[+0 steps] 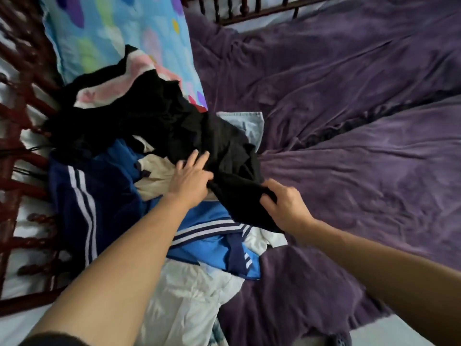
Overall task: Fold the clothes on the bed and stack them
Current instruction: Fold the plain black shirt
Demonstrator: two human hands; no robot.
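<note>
A heap of unfolded clothes lies on the left part of the bed. On top is a crumpled black garment (189, 126). My right hand (284, 204) pinches its near edge. My left hand (190, 177) grips the same black cloth a little further left, thumb under the fabric. Beneath it lie a navy piece with white stripes (82, 196), a bright blue top with striped trim (212, 236), a cream garment (154, 176), a white one (184, 300) nearest me, and pale denim (249, 123) peeking out behind.
A purple velvet bedspread (349, 121) covers the right side of the bed, creased. A light blue patterned quilt (119, 33) and a pink-and-white cloth (112, 86) lie at the back left. Dark red wooden rails (22, 151) run along the left and far edges.
</note>
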